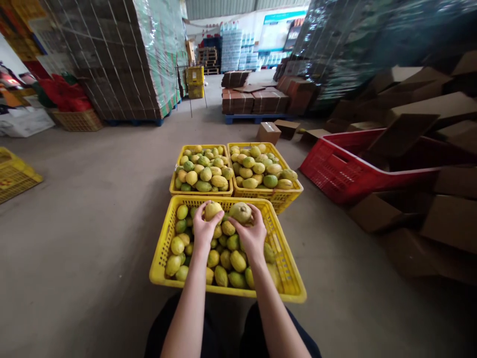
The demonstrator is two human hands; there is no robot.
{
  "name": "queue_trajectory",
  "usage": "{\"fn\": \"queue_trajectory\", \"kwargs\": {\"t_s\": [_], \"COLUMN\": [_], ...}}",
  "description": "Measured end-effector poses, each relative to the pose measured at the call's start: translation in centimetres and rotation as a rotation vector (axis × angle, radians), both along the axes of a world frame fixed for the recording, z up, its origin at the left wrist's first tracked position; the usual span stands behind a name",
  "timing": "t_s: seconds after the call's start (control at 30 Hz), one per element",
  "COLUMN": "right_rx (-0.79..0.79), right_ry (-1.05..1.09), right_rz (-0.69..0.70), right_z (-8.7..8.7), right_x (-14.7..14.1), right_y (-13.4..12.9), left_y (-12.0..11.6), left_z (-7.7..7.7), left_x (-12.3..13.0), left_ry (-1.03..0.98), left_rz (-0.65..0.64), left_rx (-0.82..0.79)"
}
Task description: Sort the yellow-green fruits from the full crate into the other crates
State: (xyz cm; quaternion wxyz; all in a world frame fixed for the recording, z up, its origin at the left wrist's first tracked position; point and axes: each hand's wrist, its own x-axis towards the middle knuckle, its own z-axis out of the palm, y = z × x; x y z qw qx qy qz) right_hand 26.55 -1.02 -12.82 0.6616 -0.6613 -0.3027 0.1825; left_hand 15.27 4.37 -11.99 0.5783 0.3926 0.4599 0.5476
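My left hand (204,226) grips a pale yellow lemon (213,211), with the thumb across its near side. In my right hand (255,229) is a larger, greener lemon (240,213), its stem end facing me. Both fruits are held side by side, slightly apart, above the far half of a yellow plastic crate (160,263). Many yellow and green lemons (237,260) lie loose inside that crate, partly hidden by my forearms. Just beyond it stand two more yellow crates, the left one (201,194) and the right one (283,199), both heaped with similar lemons.
To the right, a red crate (335,174) sits among open cardboard boxes (450,219). A small carton (268,132) stands behind the lemon crates. Further back are flattened cardboard stacks on a blue pallet (257,119) and a tall wrapped stack (108,59). Another yellow crate (17,174) is at left.
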Motion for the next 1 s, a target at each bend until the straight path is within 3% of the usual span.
{"fn": "queue_trajectory", "kwargs": {"t_s": [0.13, 0.23, 0.4, 0.53, 0.77, 1.0], "right_rx": [0.021, 0.064, 0.137, 0.100, 0.104, 0.212], "right_ry": [-0.231, -0.252, -0.070, -0.037, 0.079, 0.552], "right_rz": [0.003, 0.017, 0.022, 0.014, 0.034, 0.046], "right_z": [0.1, 0.6, 1.5, 1.3, 1.5, 1.9], "right_x": [-0.1, -0.2, -0.3, 0.0, -0.2, -0.4], "right_y": [-0.1, -0.4, -0.6, -0.5, -0.1, 0.5], "left_y": [0.1, -0.2, -0.6, -0.7, -0.7, -0.6], "left_z": [0.0, 0.4, 1.2, 1.6, 1.3, 1.5], "left_x": [0.0, 0.2, 0.5, 0.7, 0.7, 0.3], "left_ry": [-0.025, -0.096, -0.166, -0.230, -0.282, -0.470], "left_rz": [-0.007, 0.015, 0.044, 0.067, 0.053, -0.017], "left_rx": [0.134, 0.176, 0.157, 0.064, -0.016, -0.071]}}
